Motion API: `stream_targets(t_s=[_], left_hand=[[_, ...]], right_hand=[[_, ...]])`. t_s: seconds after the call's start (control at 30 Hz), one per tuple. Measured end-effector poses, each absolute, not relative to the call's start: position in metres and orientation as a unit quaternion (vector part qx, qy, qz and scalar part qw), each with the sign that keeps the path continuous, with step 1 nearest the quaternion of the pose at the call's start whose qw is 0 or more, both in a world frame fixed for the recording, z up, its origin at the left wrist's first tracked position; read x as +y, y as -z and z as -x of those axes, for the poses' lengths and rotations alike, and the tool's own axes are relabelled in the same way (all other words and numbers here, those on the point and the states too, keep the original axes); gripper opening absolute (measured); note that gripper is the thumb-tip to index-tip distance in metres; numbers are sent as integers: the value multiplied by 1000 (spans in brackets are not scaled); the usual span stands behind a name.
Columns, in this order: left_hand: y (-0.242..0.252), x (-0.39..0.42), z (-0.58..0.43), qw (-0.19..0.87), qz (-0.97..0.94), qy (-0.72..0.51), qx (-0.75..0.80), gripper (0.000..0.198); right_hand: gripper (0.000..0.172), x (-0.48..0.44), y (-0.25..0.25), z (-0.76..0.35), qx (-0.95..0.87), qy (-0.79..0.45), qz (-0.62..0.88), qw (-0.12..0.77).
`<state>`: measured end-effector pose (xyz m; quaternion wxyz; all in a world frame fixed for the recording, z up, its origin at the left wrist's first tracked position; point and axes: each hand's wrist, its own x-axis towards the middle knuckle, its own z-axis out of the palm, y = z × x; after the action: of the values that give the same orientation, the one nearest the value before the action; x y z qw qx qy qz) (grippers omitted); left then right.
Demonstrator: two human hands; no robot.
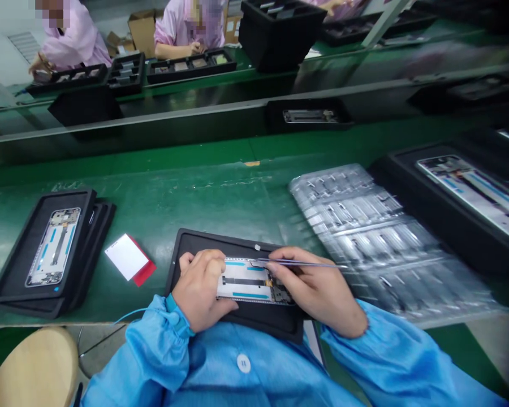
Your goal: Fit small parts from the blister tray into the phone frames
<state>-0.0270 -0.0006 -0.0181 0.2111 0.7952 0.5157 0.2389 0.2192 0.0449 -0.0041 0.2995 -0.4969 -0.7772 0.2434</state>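
From my remote station I log the left hand (201, 291) curled closed on a smartphone mid-frame (246, 280) in a black tray (195, 243), right hand (311, 291) pinching 1 pair of fine tweezers (301, 263), tips at the frame's upper edge, work there calling for a steady hold.

- On the near bench (186, 192), at the middle: a tray (186, 243) holding a phone frame (246, 280)
- Left of it: a stack of trays (8, 282), another frame (53, 247) in the top one
- Between those two: a card (126, 256)
- Right of the middle tray: a plastic sheet of parts (356, 237)
- Right of the sheet: a third frame (470, 195) in a tray (407, 175)
- Behind everything: a far bench (173, 90) carrying a row of trays (190, 65)
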Motion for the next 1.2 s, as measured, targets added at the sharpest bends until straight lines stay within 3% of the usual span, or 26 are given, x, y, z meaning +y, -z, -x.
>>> stream_targets(t_s=[0.77, 1.2], left_hand=[[17, 0, 27, 215, -795, -230, 518, 65], [17, 0, 27, 215, -797, -229, 516, 64]], right_hand=[[12, 42, 9, -206, -820, -175, 435, 328], [13, 46, 6, -206, -816, -209, 438, 315]])
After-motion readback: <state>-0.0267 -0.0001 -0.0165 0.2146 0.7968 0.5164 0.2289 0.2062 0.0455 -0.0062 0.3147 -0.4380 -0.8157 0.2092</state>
